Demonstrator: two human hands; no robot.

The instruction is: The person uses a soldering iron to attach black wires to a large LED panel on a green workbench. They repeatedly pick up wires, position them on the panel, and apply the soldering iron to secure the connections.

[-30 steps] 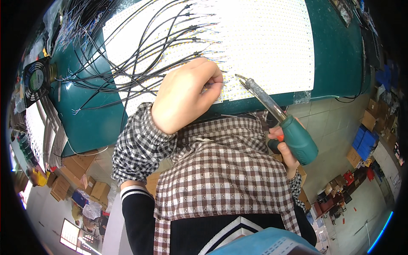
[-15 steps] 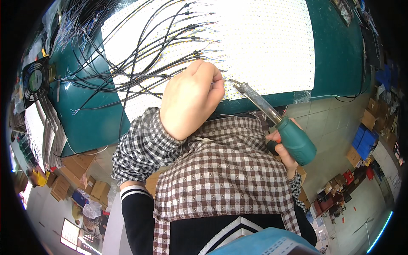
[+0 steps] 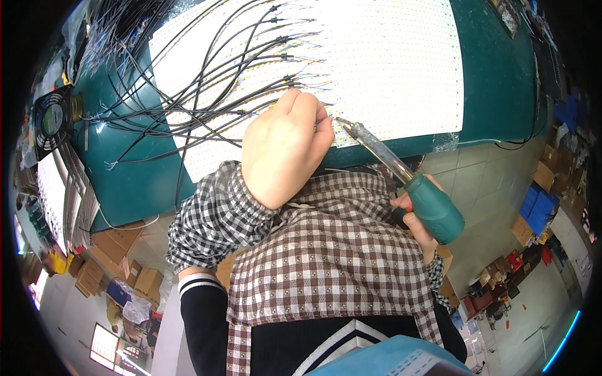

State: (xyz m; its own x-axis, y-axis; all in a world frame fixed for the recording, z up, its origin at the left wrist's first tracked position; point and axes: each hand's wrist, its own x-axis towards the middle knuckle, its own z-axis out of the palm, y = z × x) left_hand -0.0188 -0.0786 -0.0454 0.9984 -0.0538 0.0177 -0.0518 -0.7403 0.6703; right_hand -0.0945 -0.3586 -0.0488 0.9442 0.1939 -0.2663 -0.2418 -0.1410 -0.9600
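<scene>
A large white sheet of LED boards (image 3: 401, 69), dotted with rows of small yellowish spots, lies on a green table. Over its left half run black cables (image 3: 207, 94) whose stripped ends fan into thin coloured wires near the middle. My left hand (image 3: 282, 150) is closed in a pinch at the sheet's near edge, apparently on a thin wire mostly hidden by the fingers. My right hand (image 3: 421, 230) grips the green handle of a soldering iron (image 3: 438, 210) from below. The iron's metal tip slants up and left, right beside my left fingertips.
The green table mat (image 3: 138, 188) shows around the sheet. At left are a black fan (image 3: 51, 122) and a stack of boards (image 3: 66, 194). A bundle of loose wires (image 3: 125, 31) lies at the far left. Clear tape (image 3: 446, 142) holds the sheet's near-right corner.
My left hand has shifted slightly to the right. The soldering iron has moved a little to the left, its tip staying close to my left fingertips.
</scene>
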